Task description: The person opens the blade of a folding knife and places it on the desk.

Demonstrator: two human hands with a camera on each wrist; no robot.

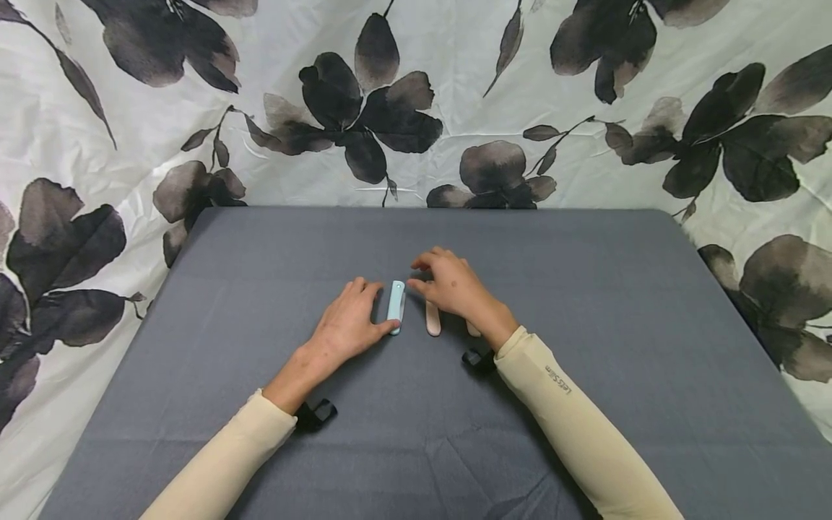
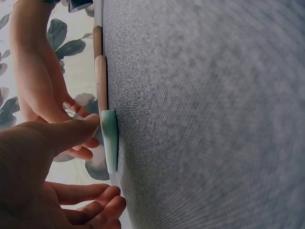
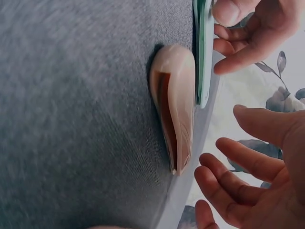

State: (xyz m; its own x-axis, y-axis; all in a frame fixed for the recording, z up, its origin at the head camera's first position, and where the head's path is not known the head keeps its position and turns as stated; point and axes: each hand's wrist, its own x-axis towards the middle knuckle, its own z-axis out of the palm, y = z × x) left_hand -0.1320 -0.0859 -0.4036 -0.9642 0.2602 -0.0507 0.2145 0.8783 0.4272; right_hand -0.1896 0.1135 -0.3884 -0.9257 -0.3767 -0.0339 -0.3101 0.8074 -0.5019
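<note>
A slim mint-green piece [image 1: 396, 307], like a folded pocket knife with a hole at its far end and a pale strip along its right side, lies lengthwise on the table. My left hand [image 1: 351, 318] is beside it, thumb right at its near end and other fingers loosely bent to its left. My right hand [image 1: 448, 282] hovers just right of it, fingers spread and holding nothing, above a slim beige piece [image 1: 432, 319]. In the right wrist view this beige piece [image 3: 174, 95] is rounded at one end, with a dark lengthwise slot.
Another beige piece [image 1: 473, 329] lies farther right, partly covered by my right wrist. A grey cloth covers the table [image 1: 260, 253], wrinkled near the front. Behind hangs a white curtain [image 1: 455, 87] with dark flowers. Black wrist cameras [image 1: 316, 415] sit under both wrists.
</note>
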